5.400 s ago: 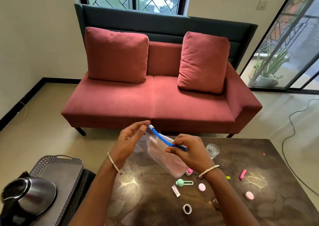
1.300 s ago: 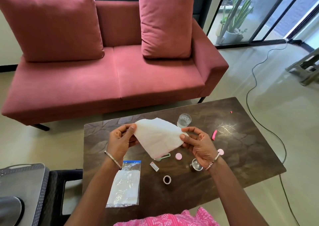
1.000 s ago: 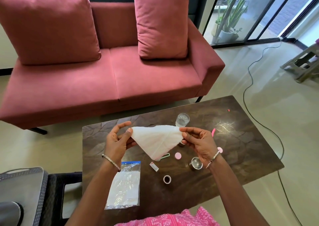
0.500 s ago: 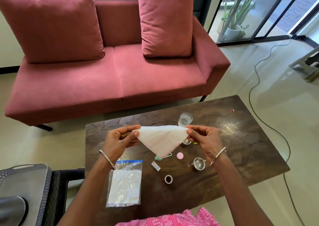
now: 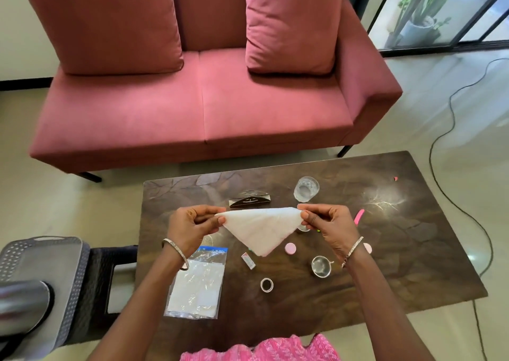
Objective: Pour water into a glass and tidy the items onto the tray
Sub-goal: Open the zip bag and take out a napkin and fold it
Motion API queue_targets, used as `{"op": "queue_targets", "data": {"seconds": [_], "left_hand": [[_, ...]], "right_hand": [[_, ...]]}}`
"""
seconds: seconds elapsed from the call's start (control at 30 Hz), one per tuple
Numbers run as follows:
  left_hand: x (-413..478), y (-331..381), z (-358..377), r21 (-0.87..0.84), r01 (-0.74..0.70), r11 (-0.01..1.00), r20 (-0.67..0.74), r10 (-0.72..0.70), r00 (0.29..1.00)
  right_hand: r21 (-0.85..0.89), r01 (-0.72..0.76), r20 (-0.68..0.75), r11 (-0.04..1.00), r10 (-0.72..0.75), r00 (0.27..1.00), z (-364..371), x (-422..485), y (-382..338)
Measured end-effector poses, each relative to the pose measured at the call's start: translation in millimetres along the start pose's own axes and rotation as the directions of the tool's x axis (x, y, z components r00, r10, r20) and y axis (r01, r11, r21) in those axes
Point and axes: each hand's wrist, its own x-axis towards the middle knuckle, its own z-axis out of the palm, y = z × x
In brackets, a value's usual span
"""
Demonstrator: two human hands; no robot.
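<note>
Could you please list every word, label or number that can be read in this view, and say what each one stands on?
None can be read.
Small white packet with a red end on the table: any print is too small to read.
Dark triangular stand: pale marks on its face, too blurred to read as text.
Zip bag: no print visible.

Napkin [image 5: 260, 227]: white, folded to a triangle, point down, held above the worktop [image 5: 399, 250].
Left hand [image 5: 190, 227]: pinches the left corner.
Right hand [image 5: 329, 223]: pinches the right corner.
Glass [image 5: 305, 189]: upright, near the far edge.
Bag [image 5: 197, 283]: flat, near the left edge.
Tray [image 5: 41, 264]: left, off the worktop.
</note>
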Motion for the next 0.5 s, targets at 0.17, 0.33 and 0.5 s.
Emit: {"op": "queue_targets", "data": {"seconds": [0.17,0.33,0.5], "left_hand": [[19,-22,19,0.082,0.091,0.992,-0.108,-0.082,0.991],[50,-45,34,0.004,0.201,0.98,-0.081,-0.2,0.976],[86,-67,51,-0.363,0.286,0.887,-0.117,-0.347,0.93]], "right_hand": [[-0.114,-0.057,0.089,0.992,0.068,0.994,-9,32,16],[-0.208,-0.117,0.129,0.971,0.145,0.981,-5,76,36],[0.073,-0.335,0.135,0.939,0.323,0.937,6,118,55]]}}
